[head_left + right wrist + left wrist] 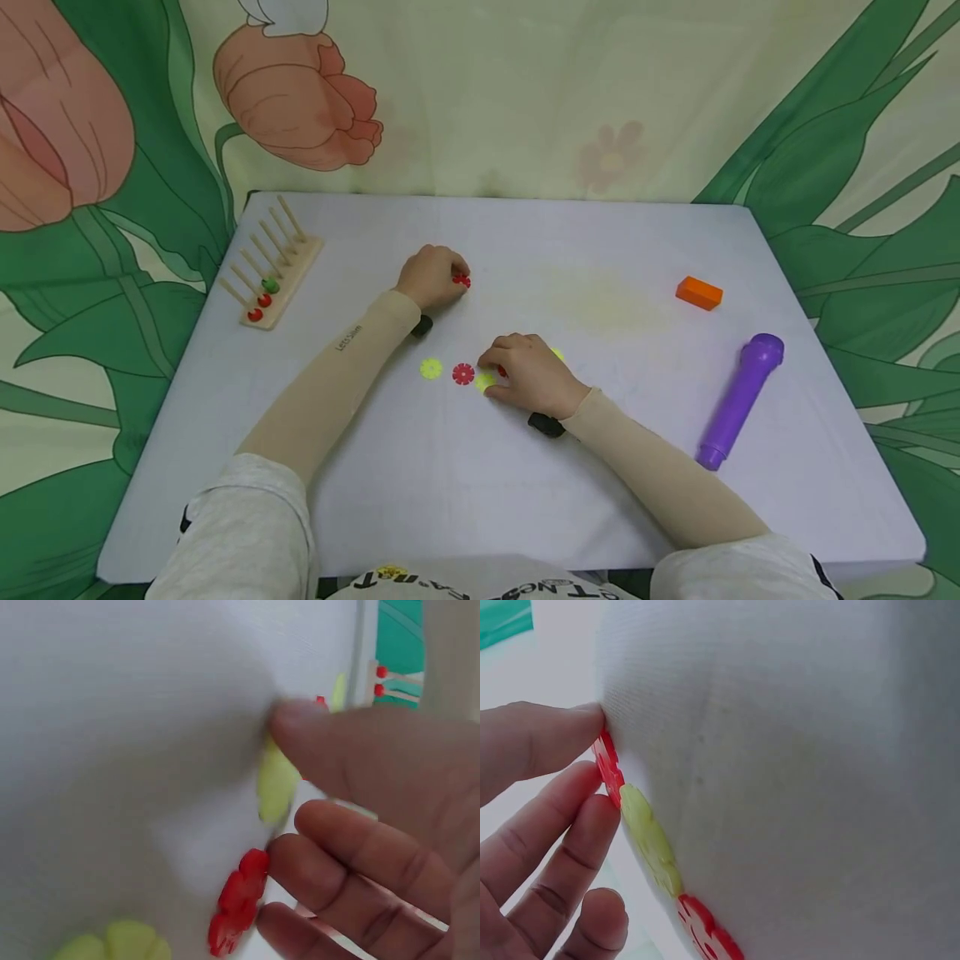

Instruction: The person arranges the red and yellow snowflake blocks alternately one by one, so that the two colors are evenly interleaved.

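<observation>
In the head view my left hand [433,277] pinches a red flower-shaped disc [461,281] above the middle of the table. The left wrist view shows that red disc [607,769] between thumb and fingertips, with a yellow-green flower-shaped disc [651,840] and another red one [705,930] lined up beyond it. My right hand [536,373] is low over a row of discs, its thumb and index finger spread at a yellow-green disc [486,382]. From the right wrist, the blurred thumb overlaps that disc [276,784], and a red disc [240,900] lies by the other fingertips.
Left of the hands lie a yellow-green disc [431,368] and a red one [463,374]. A wooden peg stand [281,271] with red and green beads is at the back left. An orange block [699,293] and a purple tube [740,402] lie on the right.
</observation>
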Demonstrator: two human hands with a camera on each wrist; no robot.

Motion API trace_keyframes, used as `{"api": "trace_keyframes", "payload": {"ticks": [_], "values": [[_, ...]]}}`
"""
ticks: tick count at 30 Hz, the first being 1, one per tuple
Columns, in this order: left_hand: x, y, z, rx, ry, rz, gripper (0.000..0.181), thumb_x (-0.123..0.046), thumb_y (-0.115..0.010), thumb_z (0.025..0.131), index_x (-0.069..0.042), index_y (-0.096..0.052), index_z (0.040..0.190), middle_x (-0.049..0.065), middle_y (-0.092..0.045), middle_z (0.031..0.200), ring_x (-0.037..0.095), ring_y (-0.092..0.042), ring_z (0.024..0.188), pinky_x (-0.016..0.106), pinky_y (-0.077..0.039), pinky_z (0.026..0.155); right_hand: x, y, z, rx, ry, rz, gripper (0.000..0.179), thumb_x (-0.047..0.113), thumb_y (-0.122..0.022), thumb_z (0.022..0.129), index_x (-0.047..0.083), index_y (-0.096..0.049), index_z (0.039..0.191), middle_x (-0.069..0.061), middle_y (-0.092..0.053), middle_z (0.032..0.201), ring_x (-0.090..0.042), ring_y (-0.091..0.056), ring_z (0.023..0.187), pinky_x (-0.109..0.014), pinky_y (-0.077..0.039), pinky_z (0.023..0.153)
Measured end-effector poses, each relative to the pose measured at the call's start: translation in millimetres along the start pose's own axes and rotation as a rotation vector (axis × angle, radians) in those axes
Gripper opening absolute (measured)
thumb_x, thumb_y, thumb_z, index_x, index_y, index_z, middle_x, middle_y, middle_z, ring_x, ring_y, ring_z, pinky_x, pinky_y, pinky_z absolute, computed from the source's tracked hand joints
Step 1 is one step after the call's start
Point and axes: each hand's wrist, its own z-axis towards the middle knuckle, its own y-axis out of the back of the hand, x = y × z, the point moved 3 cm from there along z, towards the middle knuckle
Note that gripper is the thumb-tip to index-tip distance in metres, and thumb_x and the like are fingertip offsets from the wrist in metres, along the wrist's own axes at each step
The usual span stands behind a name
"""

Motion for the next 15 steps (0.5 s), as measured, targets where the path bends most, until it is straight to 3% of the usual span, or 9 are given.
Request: {"api": "trace_keyframes", "payload": {"ticks": [7,15], "values": [[-2.4,2.5,-1.9,0.012,0.011,0.005,0.026,-0.023,-0.076,0.093,-0.012,-0.078,0.117,0.006,-0.075,0.116,0.025,-0.061,0.11,0.041,-0.052,0.096,1,3,2.7,-0.034,0.014,-0.066,0.018,0.017,-0.088,0.081,0.017,-0.081,0.098,0.003,-0.073,0.089,-0.015,-0.065,0.085,-0.048,-0.054,0.09],[-5.2,4.4,-4.4,0.02,0.024,0.0,0.026,-0.022,-0.077,0.093,-0.012,-0.078,0.117,0.006,-0.075,0.118,0.026,-0.06,0.111,0.041,-0.052,0.097,-10,6,15.0,-0.026,-0.075,-0.056,0.017,0.018,-0.086,0.083,0.015,-0.081,0.1,0.001,-0.076,0.094,-0.017,-0.068,0.087,-0.047,-0.056,0.085]]}}
